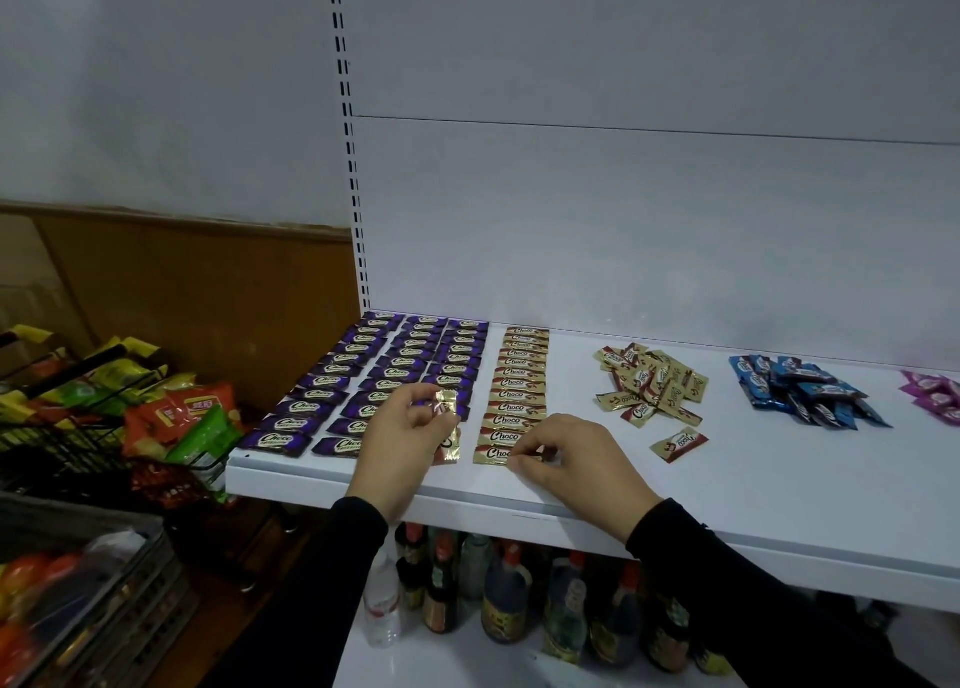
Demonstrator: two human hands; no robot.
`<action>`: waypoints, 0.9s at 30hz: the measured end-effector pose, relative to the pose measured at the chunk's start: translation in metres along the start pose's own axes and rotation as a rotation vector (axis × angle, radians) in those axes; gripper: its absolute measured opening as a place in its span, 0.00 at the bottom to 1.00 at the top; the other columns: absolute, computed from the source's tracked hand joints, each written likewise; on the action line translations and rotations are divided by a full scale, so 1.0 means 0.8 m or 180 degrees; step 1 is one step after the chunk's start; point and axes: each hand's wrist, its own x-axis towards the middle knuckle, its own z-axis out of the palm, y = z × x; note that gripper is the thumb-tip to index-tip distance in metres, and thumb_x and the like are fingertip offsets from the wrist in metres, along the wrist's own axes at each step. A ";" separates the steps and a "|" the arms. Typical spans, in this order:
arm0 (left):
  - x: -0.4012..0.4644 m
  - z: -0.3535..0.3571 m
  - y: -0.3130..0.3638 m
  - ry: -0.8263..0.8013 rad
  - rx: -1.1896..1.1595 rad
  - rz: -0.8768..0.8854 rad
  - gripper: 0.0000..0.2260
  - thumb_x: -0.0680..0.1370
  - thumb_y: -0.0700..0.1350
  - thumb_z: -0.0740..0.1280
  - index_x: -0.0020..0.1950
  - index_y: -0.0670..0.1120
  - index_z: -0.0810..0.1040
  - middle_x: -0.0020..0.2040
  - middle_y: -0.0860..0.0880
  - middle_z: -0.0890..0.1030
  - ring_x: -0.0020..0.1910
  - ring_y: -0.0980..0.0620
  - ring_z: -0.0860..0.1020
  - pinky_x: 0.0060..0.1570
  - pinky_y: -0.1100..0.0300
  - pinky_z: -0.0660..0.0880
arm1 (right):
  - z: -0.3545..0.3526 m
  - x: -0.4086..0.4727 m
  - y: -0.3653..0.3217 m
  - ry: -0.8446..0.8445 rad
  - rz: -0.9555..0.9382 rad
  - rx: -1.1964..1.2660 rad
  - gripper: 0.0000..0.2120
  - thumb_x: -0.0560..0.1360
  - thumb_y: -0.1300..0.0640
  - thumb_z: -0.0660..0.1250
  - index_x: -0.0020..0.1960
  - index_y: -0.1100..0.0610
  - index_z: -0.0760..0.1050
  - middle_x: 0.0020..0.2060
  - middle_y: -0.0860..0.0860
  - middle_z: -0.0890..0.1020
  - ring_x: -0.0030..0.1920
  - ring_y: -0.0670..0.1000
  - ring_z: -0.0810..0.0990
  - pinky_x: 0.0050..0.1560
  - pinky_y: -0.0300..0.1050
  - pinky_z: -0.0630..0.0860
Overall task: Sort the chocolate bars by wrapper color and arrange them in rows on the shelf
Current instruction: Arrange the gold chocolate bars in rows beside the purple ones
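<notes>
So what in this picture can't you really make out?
All in the head view:
- Pink bars: cut off by the right edge, so their count is unknown.
- Front gold bar: its right end is hidden under the right hand.
- Purple rows: the near right part is covered by the left hand and the gold bars it holds.
- Bottles below: labels too small to read.
- Crate, bottom left: blurred.

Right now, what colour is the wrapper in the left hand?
Gold, held by the left hand: bar, head view.
</notes>
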 end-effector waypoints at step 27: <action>-0.045 0.015 0.039 -0.1003 -0.0180 -0.0328 0.08 0.77 0.34 0.70 0.56 0.38 0.79 0.38 0.41 0.84 0.33 0.50 0.81 0.35 0.62 0.80 | -0.030 -0.012 -0.009 0.0377 0.0520 0.2232 0.05 0.74 0.61 0.73 0.49 0.55 0.82 0.45 0.51 0.84 0.38 0.47 0.82 0.40 0.38 0.77</action>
